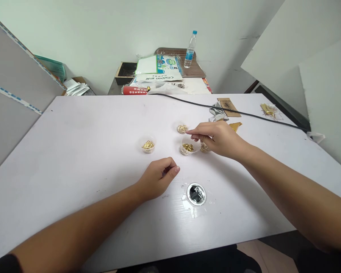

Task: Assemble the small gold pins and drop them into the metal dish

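My right hand (217, 137) hovers over a small clear cup (182, 152) of short gold-coloured metal pieces (188, 147). Its index finger points left, with the other fingers and thumb bent close beneath; anything between them is too small to make out. Just beyond the fingertips stands a cup of thin gold pins (182, 129), and another cup of gold pieces (205, 147) is partly covered by the hand. My left hand (158, 177) rests near the table's middle, fingers curled and thumb against them, its inside hidden. Ahead of it sits a cup of gold rods (148, 146).
A round dark disc with a silver rim (196, 194) lies on clear plastic near me. A black cable (199, 102) crosses the far side of the white table (102, 125). Foil (217, 112), brown card (229, 107) and a gold packet (268, 110) lie back right. Beyond stands a water bottle (190, 51).
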Tool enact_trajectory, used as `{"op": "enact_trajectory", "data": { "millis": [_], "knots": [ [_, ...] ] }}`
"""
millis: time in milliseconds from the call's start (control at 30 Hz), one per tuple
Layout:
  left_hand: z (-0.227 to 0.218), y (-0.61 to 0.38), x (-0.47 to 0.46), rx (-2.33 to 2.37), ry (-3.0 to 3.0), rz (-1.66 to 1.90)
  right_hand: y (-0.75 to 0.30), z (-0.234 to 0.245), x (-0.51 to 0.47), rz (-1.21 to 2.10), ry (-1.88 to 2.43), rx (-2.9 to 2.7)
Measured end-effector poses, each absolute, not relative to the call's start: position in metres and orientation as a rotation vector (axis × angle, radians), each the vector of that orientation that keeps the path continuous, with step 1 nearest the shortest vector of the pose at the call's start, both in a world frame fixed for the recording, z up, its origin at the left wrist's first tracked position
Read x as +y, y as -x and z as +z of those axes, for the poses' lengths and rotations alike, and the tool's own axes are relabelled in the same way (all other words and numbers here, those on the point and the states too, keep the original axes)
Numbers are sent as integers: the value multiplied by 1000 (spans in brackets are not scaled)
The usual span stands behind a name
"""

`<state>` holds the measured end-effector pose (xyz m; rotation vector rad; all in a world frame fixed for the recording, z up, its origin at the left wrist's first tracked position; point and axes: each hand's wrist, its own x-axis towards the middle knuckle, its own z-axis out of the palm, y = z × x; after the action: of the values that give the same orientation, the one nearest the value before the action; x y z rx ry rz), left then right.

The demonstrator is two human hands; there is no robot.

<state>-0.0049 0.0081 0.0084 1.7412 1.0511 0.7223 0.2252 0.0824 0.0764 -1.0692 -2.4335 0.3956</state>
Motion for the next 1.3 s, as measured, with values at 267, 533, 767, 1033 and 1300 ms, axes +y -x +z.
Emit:
{"op": "enact_trajectory", "data": {
  "millis": [267,533,767,1033,1300],
  "knots": [
    [9,6,9,1032,-1578,760,-195,58,34,1160,1036,-1621],
    [10,10,12,954,-1421,892,-162,34,9,1321,1101,-1269],
    [11,8,13,908,-1348,922,-159,12,3,1407,1088,-1114],
    [8,7,14,960,-1340,942,-164,13,4,1385,1130,-1196],
    [9,8,14,938,-1381,886,-167,17,1,1232,1163,-1378]
  ]
}}
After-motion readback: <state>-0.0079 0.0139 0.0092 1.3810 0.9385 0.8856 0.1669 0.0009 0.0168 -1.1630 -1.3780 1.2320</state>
